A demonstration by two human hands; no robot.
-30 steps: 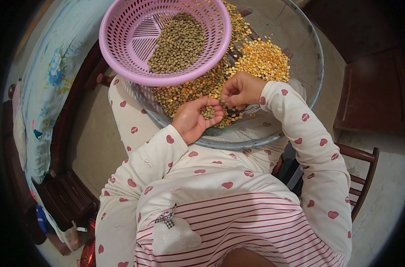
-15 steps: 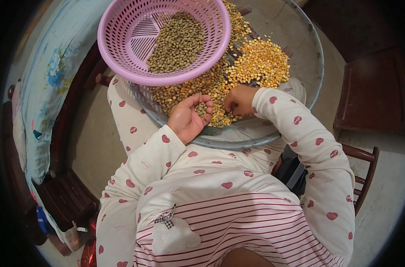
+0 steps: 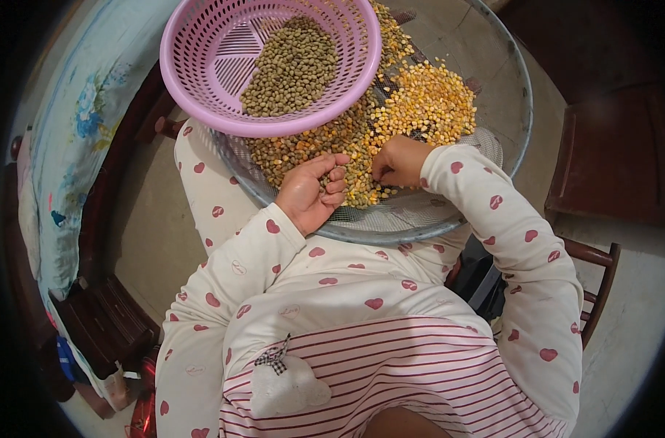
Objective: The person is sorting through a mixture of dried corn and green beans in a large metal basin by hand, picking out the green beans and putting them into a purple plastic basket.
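Note:
A round mesh sieve (image 3: 387,219) with a grey rim rests over my lap. It bears yellow corn kernels (image 3: 427,102) at the right and a mixed pile of kernels and greenish-brown beans (image 3: 274,155) nearer me. My left hand (image 3: 309,196) is closed, palm up, around some beans that peek out between its fingers. Just right of it, the fingers of my right hand (image 3: 404,162) are pinched down at the pile's edge; whatever lies between the fingertips is hidden. Beyond my left hand, a pink plastic basket (image 3: 274,128) sits on the sieve, with greenish-brown beans (image 3: 292,69) inside.
At the left runs a bed or bench with a light-blue flowered cloth (image 3: 91,117). A dark wooden stool (image 3: 106,321) stands below it. Dark wooden furniture (image 3: 610,157) is at the far right, with a chair frame (image 3: 599,285) beside my right arm.
My left fingers have curled further in over the beans, which showed in the open palm before. My right hand has shifted slightly right and away from me.

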